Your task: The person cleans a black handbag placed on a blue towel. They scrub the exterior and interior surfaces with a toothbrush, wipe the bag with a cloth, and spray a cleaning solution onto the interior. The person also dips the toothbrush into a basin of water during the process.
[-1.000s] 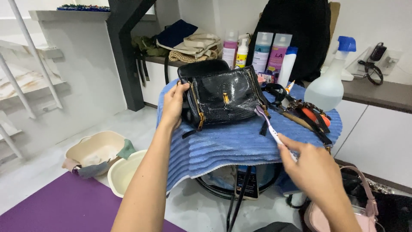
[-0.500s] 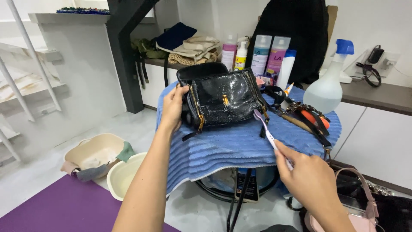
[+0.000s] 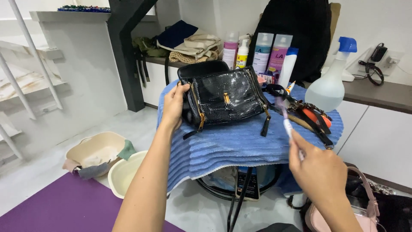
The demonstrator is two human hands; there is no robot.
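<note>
Left hand (image 3: pixel 174 105) grips left end of glossy black handbag (image 3: pixel 225 98), fingers curled round its edge. Handbag lies flat on blue ribbed towel (image 3: pixel 240 148), toward towel's back left part, gold zips facing up. Right hand (image 3: pixel 319 169) closed round small white brush (image 3: pixel 285 121), bristle end blurred, held over towel's right part, just beside handbag's right end. Black strap with chain (image 3: pixel 307 112) at towel's right edge. Spray bottle (image 3: pixel 329 83) behind it.
</note>
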